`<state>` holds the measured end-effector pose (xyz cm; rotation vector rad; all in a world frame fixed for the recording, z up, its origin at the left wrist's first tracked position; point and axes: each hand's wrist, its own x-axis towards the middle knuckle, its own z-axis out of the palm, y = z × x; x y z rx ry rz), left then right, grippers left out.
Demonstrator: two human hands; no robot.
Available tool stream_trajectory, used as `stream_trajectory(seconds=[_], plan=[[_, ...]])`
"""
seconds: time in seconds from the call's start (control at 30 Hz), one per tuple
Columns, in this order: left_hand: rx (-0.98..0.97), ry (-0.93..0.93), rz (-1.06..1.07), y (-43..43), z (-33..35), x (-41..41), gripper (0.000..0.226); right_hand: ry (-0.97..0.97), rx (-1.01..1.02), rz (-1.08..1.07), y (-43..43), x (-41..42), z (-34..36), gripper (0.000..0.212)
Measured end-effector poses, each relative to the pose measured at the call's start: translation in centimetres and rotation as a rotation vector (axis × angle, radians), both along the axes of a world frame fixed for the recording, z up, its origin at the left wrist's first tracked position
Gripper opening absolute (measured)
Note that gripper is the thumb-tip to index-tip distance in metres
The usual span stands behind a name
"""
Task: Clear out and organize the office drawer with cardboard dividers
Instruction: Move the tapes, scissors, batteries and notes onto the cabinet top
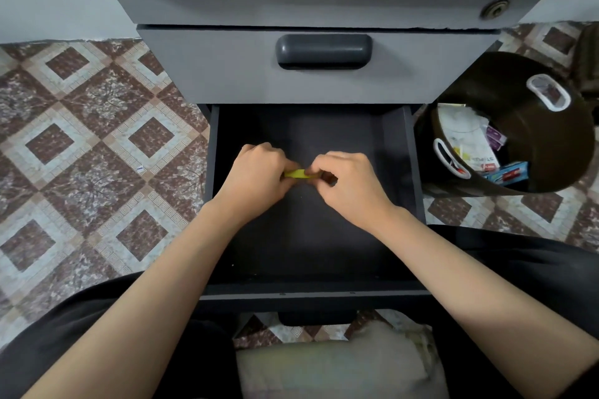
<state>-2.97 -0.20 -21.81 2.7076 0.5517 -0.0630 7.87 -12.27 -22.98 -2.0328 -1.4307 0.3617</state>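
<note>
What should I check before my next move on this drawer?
1. Drawer open: ok.
2. Drawer floor free of loose things: ok.
3. Yellow item pinched by left hand and right hand: ok.
4. What the item is: cannot tell.
5. Bin on the right has room: ok.
6. Dividers at hand: not ok, none in view.
</note>
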Motion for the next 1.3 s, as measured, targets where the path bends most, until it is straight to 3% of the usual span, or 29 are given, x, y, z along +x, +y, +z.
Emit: stream_trajectory(seconds=[0.13,0.37,0.8,0.93,1.13,1.3], plan=[[-0.009,-0.084,-0.016,-0.6,1.1,-0.5,0.016,-0.039,0.021,0.052,-0.7,0.5,1.6,0.01],[0.068,-0.027,-0.052,-1.6,5.5,-0.4,0.025,-0.087,0.102,0.075,-2.5,0.2,5.2,0.022],[0.21,-0.13,-0.063,-5.4,16.5,-0.1,0.026,-0.175,0.347,0.0,-6.4,1.0,15.0,0.011],[0.162,-0.142,-0.042,-6.2,17.7,0.2,0.025,-0.16,0.372,-0.02,-7.2,1.4,16.3,0.014],[0.059,-0.304,0.008,-6.8,19.4,1.8,0.023,-0.153,0.367,-0.076,-8.2,3.5,18.9,0.013],[0.115,-0.327,0.053,-5.6,20.3,3.5,0.04,-0.148,0.369,-0.152,-8.2,6.7,21.6,0.013]])
